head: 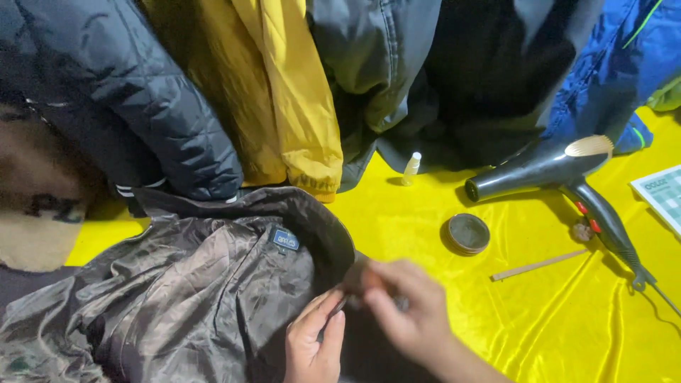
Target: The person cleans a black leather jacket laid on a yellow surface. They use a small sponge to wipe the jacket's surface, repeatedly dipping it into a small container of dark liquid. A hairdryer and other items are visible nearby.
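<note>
A dark brown jacket [191,284] lies inside out on the yellow cloth [553,319], its shiny lining up and a small blue label [285,240] near the collar. My left hand [316,340] pinches the jacket's edge at the bottom centre. My right hand [404,308] is blurred and closes its fingers on the same edge just to the right of the left hand. What exactly sits between the fingertips is too blurred to tell.
Several jackets hang along the back: black quilted [135,99], yellow [277,92], grey [376,57], blue [624,57]. On the cloth lie a black hair dryer [553,170], a round tin [466,233], a small white bottle [411,168], a thin wooden stick [539,264] and a printed card [660,193].
</note>
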